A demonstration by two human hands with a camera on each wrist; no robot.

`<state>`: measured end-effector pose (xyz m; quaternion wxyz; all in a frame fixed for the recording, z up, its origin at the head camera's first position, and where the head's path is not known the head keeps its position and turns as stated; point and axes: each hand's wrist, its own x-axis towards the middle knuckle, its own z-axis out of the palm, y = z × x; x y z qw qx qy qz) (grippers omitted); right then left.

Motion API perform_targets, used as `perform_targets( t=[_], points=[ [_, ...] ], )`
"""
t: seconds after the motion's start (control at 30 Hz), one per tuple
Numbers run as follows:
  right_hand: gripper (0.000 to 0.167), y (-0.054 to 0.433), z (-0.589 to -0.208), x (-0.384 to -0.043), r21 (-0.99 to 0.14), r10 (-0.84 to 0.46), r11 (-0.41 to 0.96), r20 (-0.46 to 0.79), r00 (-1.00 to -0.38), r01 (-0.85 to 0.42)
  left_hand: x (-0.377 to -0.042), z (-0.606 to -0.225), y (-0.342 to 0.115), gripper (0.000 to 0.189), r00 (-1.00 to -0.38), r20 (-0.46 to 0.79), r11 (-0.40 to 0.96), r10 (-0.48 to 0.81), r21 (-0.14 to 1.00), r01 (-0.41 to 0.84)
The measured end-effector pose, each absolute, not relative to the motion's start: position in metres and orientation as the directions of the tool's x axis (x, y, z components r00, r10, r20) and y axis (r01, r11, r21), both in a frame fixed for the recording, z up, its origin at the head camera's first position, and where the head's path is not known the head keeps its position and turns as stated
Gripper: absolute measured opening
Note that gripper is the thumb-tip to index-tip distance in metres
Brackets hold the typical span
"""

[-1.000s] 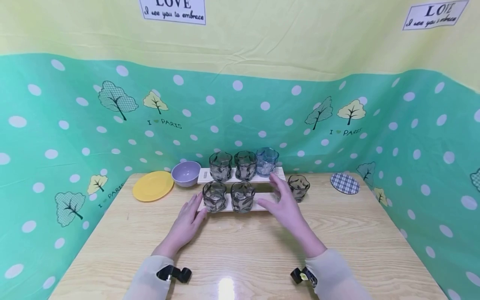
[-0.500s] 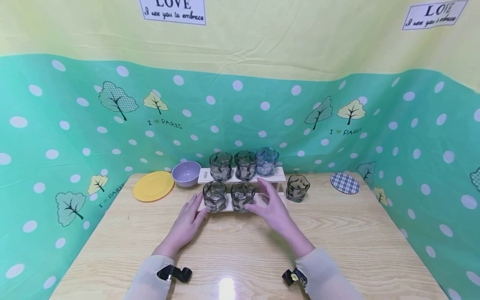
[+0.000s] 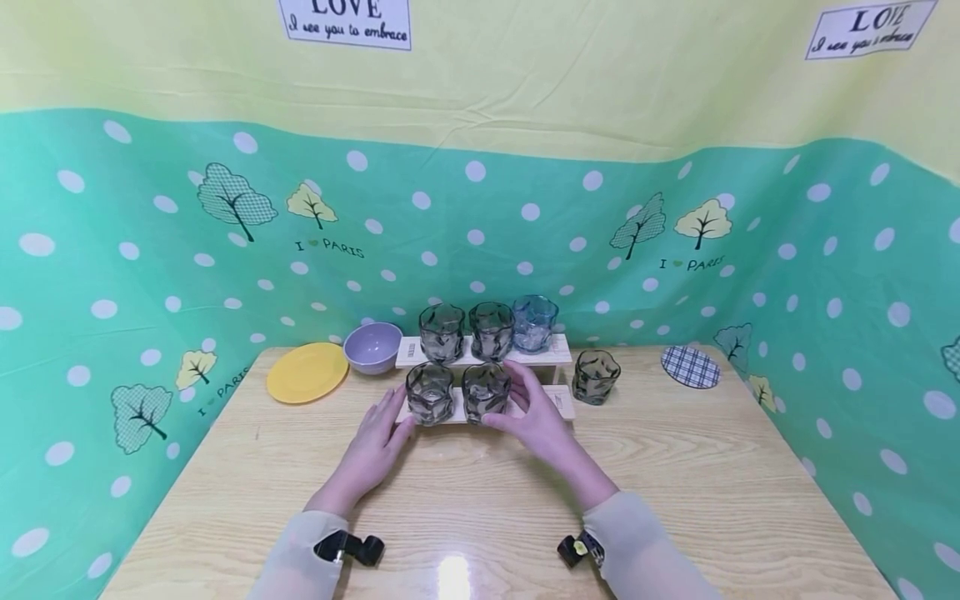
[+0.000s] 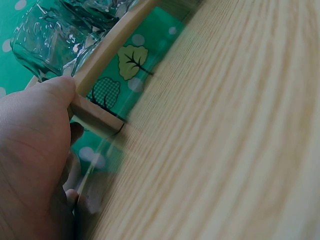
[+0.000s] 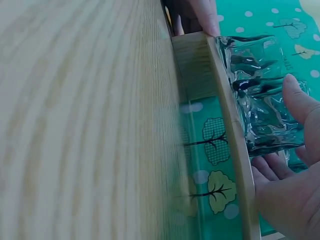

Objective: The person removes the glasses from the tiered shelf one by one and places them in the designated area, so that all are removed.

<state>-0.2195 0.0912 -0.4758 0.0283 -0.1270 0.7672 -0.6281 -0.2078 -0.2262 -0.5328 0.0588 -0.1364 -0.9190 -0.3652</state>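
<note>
A two-tier wooden rack (image 3: 561,402) bears smoky, wavy-sided drinking glasses. Two stand on the lower tier, a left glass (image 3: 429,395) and a right glass (image 3: 483,392). My left hand (image 3: 372,447) holds the rack's left end; in the left wrist view its thumb lies at the corner beneath a glass and the fingers curl behind the end piece. My right hand (image 3: 542,427) grips the right lower glass from its right side, thumb in front and fingers behind. In the right wrist view the thumb rests against that glass (image 5: 272,117); the other fingers are partly hidden.
Two smoky glasses (image 3: 491,332) and a blue glass (image 3: 534,323) occupy the upper tier. Another smoky glass (image 3: 596,377) stands right of the rack. A purple bowl (image 3: 372,347) and yellow plate (image 3: 307,372) are at left, a checked round mat (image 3: 690,367) at right, before a fabric backdrop.
My right hand has moved left from the right part of the rack and its fingers have come around the right lower glass. My left hand has stayed at the rack's left end.
</note>
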Motion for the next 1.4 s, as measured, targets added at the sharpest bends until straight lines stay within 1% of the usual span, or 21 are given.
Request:
perform_targets(
  t=[0.27, 0.5, 0.7, 1.4],
  points=[
    [0.108, 0.085, -0.476, -0.223, -0.963, -0.234, 0.207, 0.124, -0.964, -0.174, -0.208, -0.534, -0.226, 0.070, -0.957, 0.208, 0.699, 0.203, 0.654, 0.290],
    [0.111, 0.079, -0.475, -0.222, -0.947, -0.201, 0.284, 0.098, -0.975, -0.153, -0.207, -0.533, -0.226, 0.070, -0.957, 0.208, 0.693, 0.201, 0.660, 0.289],
    [0.109, 0.075, -0.476, -0.221, -0.931, -0.170, 0.333, 0.093, -0.981, -0.146, -0.206, -0.533, -0.226, 0.070, -0.956, 0.212, 0.696, 0.203, 0.655, 0.293],
    [0.103, 0.071, -0.477, -0.218, -0.914, -0.134, 0.380, 0.095, -0.986, -0.140, -0.206, -0.530, -0.225, 0.069, -0.956, 0.208, 0.701, 0.205, 0.651, 0.292]
  ],
)
